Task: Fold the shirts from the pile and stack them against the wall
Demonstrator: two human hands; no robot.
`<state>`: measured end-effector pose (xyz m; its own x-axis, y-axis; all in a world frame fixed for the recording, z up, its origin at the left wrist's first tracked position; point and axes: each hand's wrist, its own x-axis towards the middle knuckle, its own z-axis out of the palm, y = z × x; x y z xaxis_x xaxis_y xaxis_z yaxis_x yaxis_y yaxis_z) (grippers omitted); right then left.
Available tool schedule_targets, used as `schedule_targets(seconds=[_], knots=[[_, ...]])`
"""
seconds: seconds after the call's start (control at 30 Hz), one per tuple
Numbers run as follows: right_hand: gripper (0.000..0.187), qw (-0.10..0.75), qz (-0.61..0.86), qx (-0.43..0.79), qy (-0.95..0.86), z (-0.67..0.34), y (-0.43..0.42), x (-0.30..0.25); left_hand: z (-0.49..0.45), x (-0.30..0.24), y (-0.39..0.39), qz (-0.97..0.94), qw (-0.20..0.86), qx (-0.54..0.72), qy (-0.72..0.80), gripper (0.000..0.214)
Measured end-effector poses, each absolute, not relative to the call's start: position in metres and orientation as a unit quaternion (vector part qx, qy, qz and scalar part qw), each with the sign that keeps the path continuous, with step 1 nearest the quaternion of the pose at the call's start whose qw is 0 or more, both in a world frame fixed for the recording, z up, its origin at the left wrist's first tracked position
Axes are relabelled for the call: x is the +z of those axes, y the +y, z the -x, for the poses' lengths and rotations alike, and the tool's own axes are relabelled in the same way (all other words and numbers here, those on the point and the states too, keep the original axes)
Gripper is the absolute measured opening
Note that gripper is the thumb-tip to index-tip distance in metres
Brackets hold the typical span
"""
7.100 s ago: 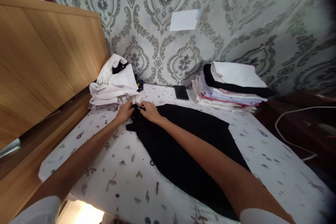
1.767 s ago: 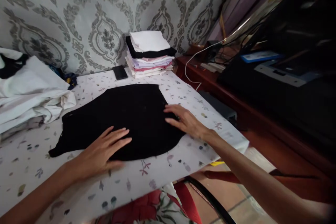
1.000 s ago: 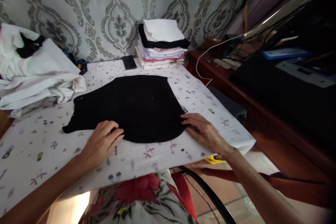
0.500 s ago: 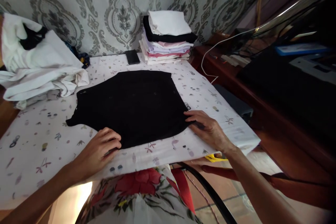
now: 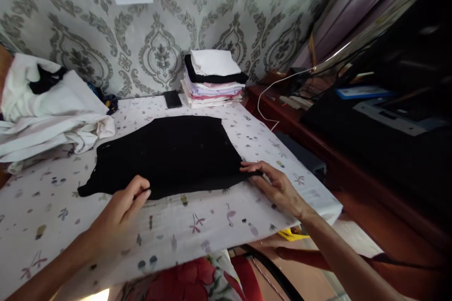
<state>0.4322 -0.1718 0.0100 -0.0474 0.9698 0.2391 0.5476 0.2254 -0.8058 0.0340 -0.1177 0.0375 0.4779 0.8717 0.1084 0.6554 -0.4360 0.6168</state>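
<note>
A black fabric garment (image 5: pixel 169 155) lies spread flat in the middle of the white cloth-covered table with small printed motifs (image 5: pixel 197 230), smooth and single-layered as far as can be seen, with no fold in it yet. The left hand (image 5: pixel 122 204) sits at its near edge, about 7 o'clock of the cloth, fingertips curled onto the hem; whether they actually nip it cannot be told. The right hand (image 5: pixel 273 183) is at the 4 o'clock corner, thumb above and fingers below, pinching the hem there. At 12 o'clock, against the wall, stands a neat stack of folded white, pink and black clothes (image 5: pixel 213 77) with a dark flat phone (image 5: pixel 173 99) just beside it. At 10 o'clock a loose heap of white clothes (image 5: pixel 52 113) lies unfolded. So part of the laundry looks finished and part does not.
</note>
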Motion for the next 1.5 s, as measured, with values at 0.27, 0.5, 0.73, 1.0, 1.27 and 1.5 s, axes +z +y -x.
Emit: schedule_targets(seconds=[0.27, 0.5, 0.73, 1.0, 1.27, 1.5], knots=[[0.036, 0.432, 0.635, 0.274, -0.579, -0.424, -0.099, 0.006, -0.060, 0.035, -0.047, -0.699, 0.342, 0.257, 0.573, 0.032], [0.040, 0.438, 0.640, 0.239, -0.584, -0.420, -0.103, -0.006, -0.058, 0.030, -0.053, -0.716, 0.362, 0.234, 0.550, 0.048], [0.029, 0.416, 0.652, 0.120, -0.622, -0.420, -0.102, -0.012, -0.056, 0.015, -0.045, -0.787, 0.204, 0.247, 0.527, 0.035], [0.031, 0.331, 0.685, 0.015, -0.648, -0.424, -0.100, -0.010, -0.054, 0.019, -0.054, -0.863, -0.052, 0.162, 0.475, 0.031], [0.045, 0.220, 0.482, 0.014, -0.848, -0.373, -0.104, 0.005, -0.086, 0.013, -0.053, -0.954, -0.015, 0.134, 0.266, 0.053], [0.068, 0.145, 0.505, 0.047, -0.849, -0.399, -0.116, -0.014, -0.068, -0.004, -0.047, -0.967, 0.026, 0.042, 0.252, 0.074]])
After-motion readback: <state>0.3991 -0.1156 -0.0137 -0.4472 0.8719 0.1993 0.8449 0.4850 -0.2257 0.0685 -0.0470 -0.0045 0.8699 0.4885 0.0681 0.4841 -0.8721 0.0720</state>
